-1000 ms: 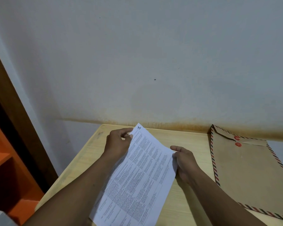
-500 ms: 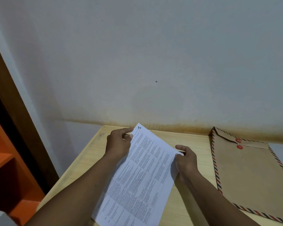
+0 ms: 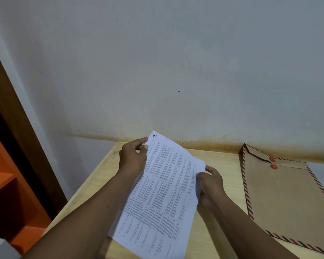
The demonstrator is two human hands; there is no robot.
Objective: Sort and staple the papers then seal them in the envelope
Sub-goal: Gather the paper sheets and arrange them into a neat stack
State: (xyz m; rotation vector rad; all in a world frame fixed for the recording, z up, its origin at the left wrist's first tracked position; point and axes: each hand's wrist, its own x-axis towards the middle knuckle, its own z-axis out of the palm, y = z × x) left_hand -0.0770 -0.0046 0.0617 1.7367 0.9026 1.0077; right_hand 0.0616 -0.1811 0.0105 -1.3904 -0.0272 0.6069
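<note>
A stack of white printed papers (image 3: 163, 191) is held above the light wooden table (image 3: 221, 161), tilted with its top corner toward the wall. The top sheet has a handwritten mark at its upper corner. My left hand (image 3: 133, 157) pinches the upper left edge of the papers. My right hand (image 3: 209, 182) grips the right edge, thumb on top. A brown envelope (image 3: 288, 199) with striped airmail border and two red string buttons lies flat on the table to the right, apart from both hands. No stapler is in view.
A stained grey wall (image 3: 176, 71) stands directly behind the table. An orange shelf unit (image 3: 9, 193) and a dark wooden frame are at the left. A small white object (image 3: 0, 249) shows in the bottom left corner.
My right hand has slid up and outward along the right edge of the papers and now grips it. The left hand and the papers stay almost in place.
</note>
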